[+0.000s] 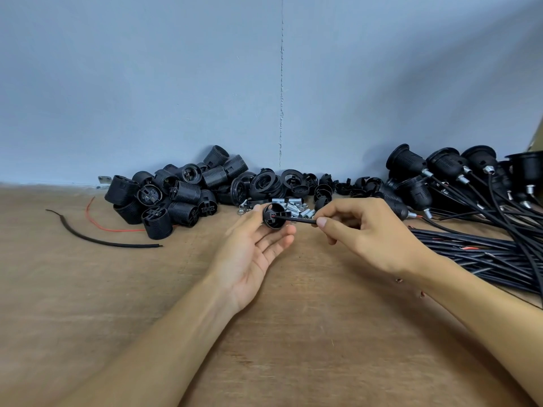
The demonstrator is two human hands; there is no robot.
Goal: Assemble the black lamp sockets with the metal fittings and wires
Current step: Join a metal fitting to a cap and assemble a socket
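Observation:
My left hand (258, 248), palm up, holds a black socket cap (274, 215) between thumb and fingertips over the wooden table (293, 333). My right hand (361, 230) pinches a black wire (299, 220) whose end, showing a bit of red, pokes into the cap. Behind the hands lie several small metal fittings (296, 208). A heap of threaded black socket bodies (176, 195) sits at the back left, and loose black caps and rings (293, 180) line the wall in the middle.
Assembled sockets with wires (446, 177) are piled at the back right, and a bundle of black cables (484, 257) lies to the right. A loose black cable piece (97, 239) and a thin red wire (108, 227) lie at the left. A grey wall (205, 83) closes the back.

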